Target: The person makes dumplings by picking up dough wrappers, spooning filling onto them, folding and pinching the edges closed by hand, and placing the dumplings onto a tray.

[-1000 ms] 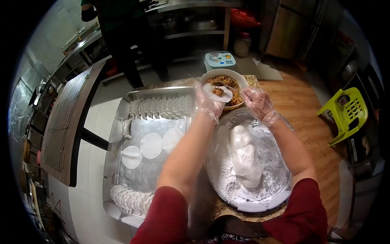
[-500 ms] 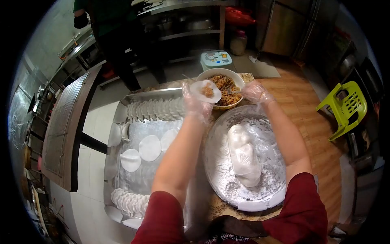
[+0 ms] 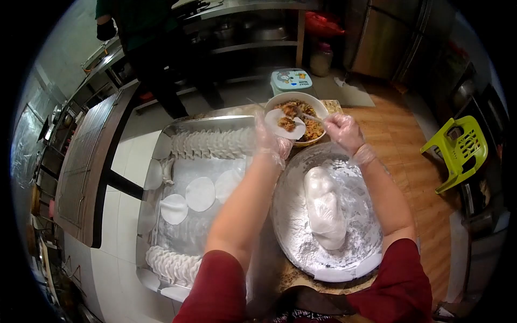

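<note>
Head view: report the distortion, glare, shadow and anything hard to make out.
Head view: wide-angle bending, black rounded edges cutting off the corners; head view: bright glare on the plastic-covered dough and flour; head view: deep shadow swallowing much of the co-worker; head view: the left hand's clear glove looks soft, its fingertips hard to tell from the wrapper.

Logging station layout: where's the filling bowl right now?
Head view, upper centre: the filling bowl is just beyond the floured basin, right of the dumpling tray, near its far end.
</note>
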`<state>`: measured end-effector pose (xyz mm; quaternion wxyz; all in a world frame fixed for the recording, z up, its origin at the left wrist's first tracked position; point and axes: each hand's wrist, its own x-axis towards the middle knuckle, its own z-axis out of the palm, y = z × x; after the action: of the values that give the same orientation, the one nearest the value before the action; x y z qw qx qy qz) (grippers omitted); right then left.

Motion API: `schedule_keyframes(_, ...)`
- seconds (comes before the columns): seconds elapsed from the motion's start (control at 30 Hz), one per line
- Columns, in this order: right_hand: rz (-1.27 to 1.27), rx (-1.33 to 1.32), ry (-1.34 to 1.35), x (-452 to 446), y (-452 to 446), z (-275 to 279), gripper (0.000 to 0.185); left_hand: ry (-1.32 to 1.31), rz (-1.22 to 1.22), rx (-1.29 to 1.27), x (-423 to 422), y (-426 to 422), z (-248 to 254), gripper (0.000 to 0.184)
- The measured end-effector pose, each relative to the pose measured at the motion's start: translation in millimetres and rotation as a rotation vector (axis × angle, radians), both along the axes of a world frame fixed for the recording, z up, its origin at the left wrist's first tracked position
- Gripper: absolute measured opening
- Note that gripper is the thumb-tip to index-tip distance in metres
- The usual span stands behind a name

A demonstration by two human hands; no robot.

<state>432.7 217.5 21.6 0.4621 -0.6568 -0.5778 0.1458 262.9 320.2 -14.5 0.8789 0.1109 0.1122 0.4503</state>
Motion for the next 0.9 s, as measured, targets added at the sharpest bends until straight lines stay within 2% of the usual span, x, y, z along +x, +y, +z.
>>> schedule_keyframes(0.03, -0.001, 0.001, -0.002, -6, -5, 1, 0.01, -0.002, -0.001, 0.001, 1, 2, -2, 0.071)
schedule_keyframes(0.1, -0.022, 0.298, -0.452, -22, -16, 8, 0.004, -0.133, -0.05, 0.035, 1, 4, -4, 0.07)
schedule_keyframes(0.23, -0.068, 0.395, -0.666, -30, -21, 2, 0.003, -0.102, 0.013, 0.003, 2, 1, -3, 0.068)
schedule_keyframes(0.37, -0.124, 0.458, -0.536, -25, -16, -10, 0.003, -0.103, 0.024, -0.036, 0, 2, -4, 0.066)
schedule_keyframes(0.43, -0.238, 0.198, -0.192, -15, -13, -16, 0.007, -0.099, 0.037, -0.045, -2, 1, -3, 0.066)
schedule_keyframes(0.47, -0.257, 0.034, -0.185, -7, -16, -16, 0.011, -0.087, 0.045, -0.052, -5, 0, -2, 0.067)
schedule_keyframes(0.5, -0.253, 0.033, -0.185, -8, -18, -13, 0.011, -0.073, 0.051, -0.059, -10, -2, -2, 0.067)
schedule_keyframes(0.57, -0.186, 0.329, -0.754, -10, -21, -8, 0.012, -0.107, 0.024, -0.029, -18, -10, -1, 0.068)
schedule_keyframes(0.6, -0.185, 0.331, -0.757, -15, -21, -5, 0.012, -0.143, -0.005, -0.001, -23, -18, 3, 0.068)
schedule_keyframes(0.67, -0.104, 0.282, -0.351, -33, -22, -2, 0.016, -0.157, -0.051, -0.02, -36, -39, 13, 0.069)
schedule_keyframes(0.7, -0.106, 0.283, -0.353, -43, -25, 1, 0.016, -0.17, -0.094, -0.037, -43, -50, 18, 0.07)
schedule_keyframes(0.77, 0.219, -0.037, 0.8, -66, -37, 5, 0.022, -0.183, -0.129, -0.005, -58, -71, 17, 0.07)
schedule_keyframes(0.83, 0.256, -0.093, 0.864, -79, -46, -7, 0.024, -0.227, -0.111, 0.061, -72, -92, 21, 0.071)
schedule_keyframes(0.9, 0.195, -0.076, 0.646, -98, -57, -12, 0.031, -0.252, -0.114, 0.033, -89, -113, 21, 0.07)
